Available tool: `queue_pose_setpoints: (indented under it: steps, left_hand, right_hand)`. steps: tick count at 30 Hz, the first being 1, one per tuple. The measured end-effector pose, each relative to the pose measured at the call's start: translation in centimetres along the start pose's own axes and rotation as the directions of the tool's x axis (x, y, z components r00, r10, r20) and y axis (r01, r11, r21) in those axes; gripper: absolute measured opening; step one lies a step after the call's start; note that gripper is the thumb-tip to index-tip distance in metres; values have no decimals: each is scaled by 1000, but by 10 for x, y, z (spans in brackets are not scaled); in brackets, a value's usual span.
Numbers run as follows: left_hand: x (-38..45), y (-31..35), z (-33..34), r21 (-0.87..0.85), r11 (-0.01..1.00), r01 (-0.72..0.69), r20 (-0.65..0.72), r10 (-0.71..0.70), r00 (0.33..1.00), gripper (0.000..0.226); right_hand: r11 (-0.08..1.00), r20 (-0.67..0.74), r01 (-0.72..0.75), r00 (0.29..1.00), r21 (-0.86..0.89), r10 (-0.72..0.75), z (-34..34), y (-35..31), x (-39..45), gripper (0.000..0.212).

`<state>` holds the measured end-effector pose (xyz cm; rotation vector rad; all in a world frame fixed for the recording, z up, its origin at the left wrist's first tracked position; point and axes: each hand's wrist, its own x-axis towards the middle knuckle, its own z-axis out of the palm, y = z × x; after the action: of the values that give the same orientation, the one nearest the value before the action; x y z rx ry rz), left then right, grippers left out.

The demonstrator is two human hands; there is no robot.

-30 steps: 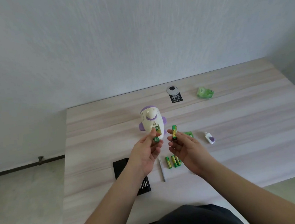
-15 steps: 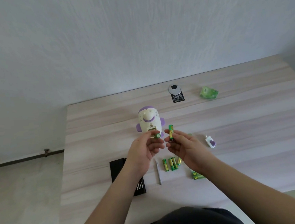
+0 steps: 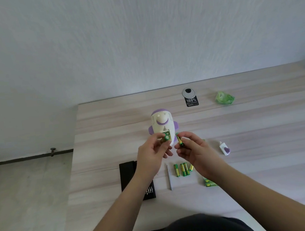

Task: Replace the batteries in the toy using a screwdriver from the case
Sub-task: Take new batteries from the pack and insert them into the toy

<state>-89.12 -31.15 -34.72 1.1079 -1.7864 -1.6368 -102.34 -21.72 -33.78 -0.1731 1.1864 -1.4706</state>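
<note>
We see both hands raised above the pale wood table (image 3: 112, 129), close together in front of the toy (image 3: 162, 122), a white rocket-shaped figure with purple trim that lies on the table with its open battery bay facing us; a green battery end shows inside the bay. Our left hand (image 3: 152, 156) pinches a green battery (image 3: 166, 138) between thumb and fingertips, its round end toward the camera, right at the mouth of that bay. Our right hand (image 3: 196, 150) pinches a second green and gold battery (image 3: 179, 140) upright between thumb and forefinger, just beside the toy's lower right edge; so both grips are closed on a battery each.

Below the hands, four loose batteries (image 3: 182, 169) lie side by side on the table, with a slim grey screwdriver (image 3: 169, 177) just left of them. A black bit case (image 3: 128, 173) sits further left, partly hidden by our left forearm, bits visible at its near end. A green battery pack (image 3: 209, 183) peeks out from under our right forearm. To the right lies the small white and purple battery cover (image 3: 224, 148). Far back are a round grey cable grommet (image 3: 188, 92), a black label (image 3: 192, 101) reading 100% and a crumpled green wrapper (image 3: 224, 98)
</note>
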Motion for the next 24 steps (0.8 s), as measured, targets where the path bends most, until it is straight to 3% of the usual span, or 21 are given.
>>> queue_pose_setpoints:
  steps: [4, 7, 13, 24]
  left_hand:
    - [0, -12, -4, 187, 955, -228, -95, 249, 964, 15]
    - [2, -15, -7, 250, 914, -319, -121, 356, 927, 17]
    - [5, -15, -12, 266, 915, -304, -111, 342, 933, 27]
    - [4, -25, -11, 309, 922, -232, -14, 249, 969, 19]
  right_hand:
    - [999, 0, 40, 999, -24, -40, 3, 3, -2, 20]
    - [996, 3, 57, 998, -70, -57, 4, 6, -4, 20]
    - [993, 0, 66, 998, -101, -66, 4, 10, -4, 19]
    - [999, -19, 26, 999, -37, -27, 5, 12, -1, 30]
